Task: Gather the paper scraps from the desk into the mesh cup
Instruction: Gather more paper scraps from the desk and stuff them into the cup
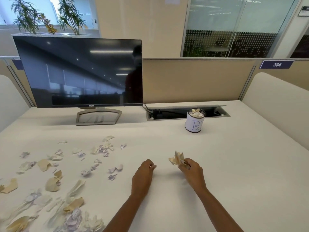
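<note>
White desk point(217, 164), right hand point(192, 171) gripping scraps point(177, 159)

Scraps point(55, 173) litter desk; mesh cup point(194, 120) (upright) part-filled.

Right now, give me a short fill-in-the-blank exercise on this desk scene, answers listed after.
1. The right hand holds a bunch of crumpled ____.
2. The mesh cup stands to the ____ of the monitor.
3. Most loose scraps lie on the ____ side of the desk.

Answers: paper; right; left

Head camera looks forward, down over the desk point(184, 190).
</note>
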A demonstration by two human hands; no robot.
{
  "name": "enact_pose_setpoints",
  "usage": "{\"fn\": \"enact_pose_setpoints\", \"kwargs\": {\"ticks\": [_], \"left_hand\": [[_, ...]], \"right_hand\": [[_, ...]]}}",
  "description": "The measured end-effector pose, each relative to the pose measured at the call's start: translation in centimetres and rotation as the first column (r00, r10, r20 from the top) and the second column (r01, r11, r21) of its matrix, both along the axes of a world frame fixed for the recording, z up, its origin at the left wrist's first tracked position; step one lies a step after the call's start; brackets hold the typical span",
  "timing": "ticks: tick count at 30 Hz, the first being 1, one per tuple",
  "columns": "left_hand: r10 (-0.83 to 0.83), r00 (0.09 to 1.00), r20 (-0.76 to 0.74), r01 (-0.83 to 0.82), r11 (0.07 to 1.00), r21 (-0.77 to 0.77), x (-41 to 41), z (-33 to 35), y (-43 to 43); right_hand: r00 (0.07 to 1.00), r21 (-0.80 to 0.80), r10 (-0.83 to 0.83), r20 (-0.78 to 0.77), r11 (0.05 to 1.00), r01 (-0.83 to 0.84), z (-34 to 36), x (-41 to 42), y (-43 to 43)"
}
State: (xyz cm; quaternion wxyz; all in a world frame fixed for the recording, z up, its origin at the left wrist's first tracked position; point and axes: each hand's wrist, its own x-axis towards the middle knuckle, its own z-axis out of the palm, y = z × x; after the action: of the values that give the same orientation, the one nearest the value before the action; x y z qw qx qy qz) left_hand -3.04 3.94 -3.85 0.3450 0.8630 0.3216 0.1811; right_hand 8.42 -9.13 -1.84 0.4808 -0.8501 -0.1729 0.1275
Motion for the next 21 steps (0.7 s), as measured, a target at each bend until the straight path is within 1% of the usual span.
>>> {"fn": "enact_pose_setpoints", "kwargs": {"ticks": [2, 3, 4, 5, 6, 7, 8, 9, 10, 11, 12, 14, 15, 17, 19, 21], "left_hand": [[0.104, 0.979, 0.177, -0.074, 0.983, -0.171, 1.4, 1.3, 0.4], [0.181, 0.952, 0.246, -0.109, 0.954, -0.280, 2.3, 2.0, 0.7], [0.284, 0.915, 0.287, -0.138, 0.888, -0.439, 3.4, 2.8, 1.0], [0.403, 0.868, 0.290, -0.144, 0.764, -0.629, 4.5, 3.7, 1.3], [0.510, 0.823, 0.250, -0.114, 0.579, -0.807, 5.6, 4.5, 1.6], [0.586, 0.786, 0.198, -0.045, 0.374, -0.926, 6.6, 5.3, 1.9], [0.640, 0.752, 0.156, 0.030, 0.203, -0.979, 7.7, 6.0, 2.2], [0.666, 0.735, 0.130, 0.096, 0.087, -0.992, 8.7, 6.4, 2.4], [0.670, 0.732, 0.120, 0.146, 0.017, -0.989, 9.7, 7.0, 2.4], [0.664, 0.738, 0.119, 0.182, -0.026, -0.983, 10.8, 7.7, 2.3], [0.655, 0.745, 0.127, 0.210, -0.050, -0.977, 11.9, 8.5, 2.1], [0.622, 0.770, 0.145, 0.232, -0.060, -0.971, 14.3, 9.8, 1.5], [0.593, 0.790, 0.155, 0.232, -0.055, -0.971, 15.5, 10.3, 1.1], [0.540, 0.822, 0.183, 0.223, -0.009, -0.975, 17.9, 11.3, 0.3], [0.519, 0.827, 0.215, 0.231, 0.034, -0.972, 20.1, 12.2, -0.3], [0.507, 0.834, 0.216, 0.218, 0.057, -0.974, 21.9, 13.1, -0.8]], "right_hand": [[1.000, 0.002, -0.009, 0.018, 1.000, 0.009, 0.7, 1.8, -0.4], [1.000, -0.002, -0.016, 0.027, 1.000, 0.016, 1.2, 2.8, -0.5], [0.999, -0.005, -0.026, 0.035, 1.000, 0.026, 1.8, 3.9, -0.6], [0.998, -0.006, -0.038, 0.043, 0.999, 0.039, 2.4, 5.1, -0.6], [0.997, -0.008, -0.053, 0.058, 0.999, 0.054, 3.0, 6.4, -0.6], [0.994, -0.012, -0.069, 0.082, 0.997, 0.070, 3.7, 7.7, -0.6], [0.990, -0.019, -0.082, 0.114, 0.996, 0.084, 4.3, 9.0, -0.5], [0.984, -0.029, -0.090, 0.151, 0.995, 0.095, 4.9, 10.3, -0.4], [0.977, -0.043, -0.094, 0.190, 0.994, 0.104, 5.5, 11.6, -0.2], [0.969, -0.058, -0.098, 0.226, 0.992, 0.114, 6.1, 13.0, -0.1], [0.961, -0.077, -0.105, 0.256, 0.989, 0.129, 6.6, 14.2, 0.1], [0.948, -0.117, -0.114, 0.298, 0.981, 0.155, 7.5, 16.6, 0.6], [0.943, -0.129, -0.109, 0.314, 0.979, 0.156, 7.9, 17.8, 0.8], [0.932, -0.162, -0.078, 0.354, 0.976, 0.143, 8.6, 19.7, 1.3], [0.913, -0.212, -0.033, 0.406, 0.969, 0.129, 9.2, 21.2, 1.8], [0.881, -0.291, 0.023, 0.472, 0.948, 0.131, 9.5, 22.3, 2.4]]}}
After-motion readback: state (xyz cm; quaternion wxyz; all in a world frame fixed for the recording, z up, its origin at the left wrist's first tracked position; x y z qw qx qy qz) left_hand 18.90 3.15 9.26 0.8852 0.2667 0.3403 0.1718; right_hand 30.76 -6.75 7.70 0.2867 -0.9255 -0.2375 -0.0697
